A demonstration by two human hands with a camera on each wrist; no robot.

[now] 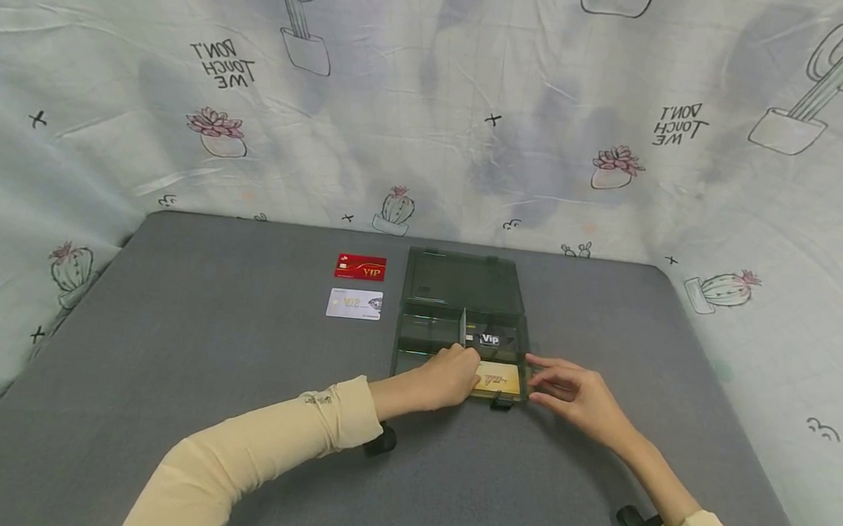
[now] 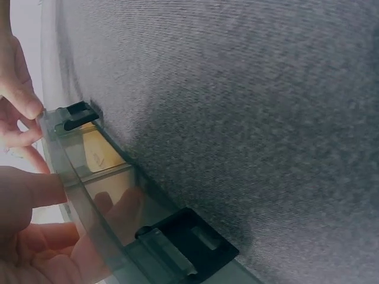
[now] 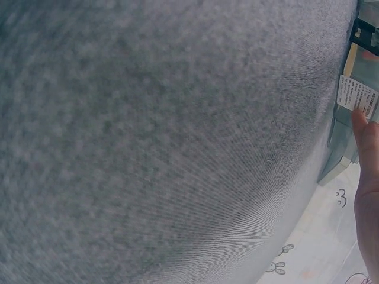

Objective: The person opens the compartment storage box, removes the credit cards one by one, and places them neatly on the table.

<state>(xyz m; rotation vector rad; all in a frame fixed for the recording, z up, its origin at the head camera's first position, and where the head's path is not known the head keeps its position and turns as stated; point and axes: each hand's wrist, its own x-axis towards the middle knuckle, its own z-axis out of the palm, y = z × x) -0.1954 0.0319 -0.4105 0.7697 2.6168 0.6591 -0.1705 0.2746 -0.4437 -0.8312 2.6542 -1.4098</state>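
Cream sleeves (image 1: 263, 441) are closest; the left hand (image 1: 447, 376) dips bent fingers into the open green box (image 1: 461, 279), but I cannot tell if it pinches anything. The right hand (image 1: 581, 396), fingers loose, touches the box's right side. Inside sit a gold card (image 1: 501, 379) and black card (image 1: 490, 339); a red card (image 1: 361, 267) and white card (image 1: 354, 304) lie left on the gray table (image 1: 237, 305).

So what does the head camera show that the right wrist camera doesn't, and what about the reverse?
Only the head view shows the red card and white card lying left of the plastic box, and the black card inside it.

Only the right wrist view shows the printed label on the box.

Both share the plastic box, the right grip beside it, the grey tabletop and the patterned curtain.
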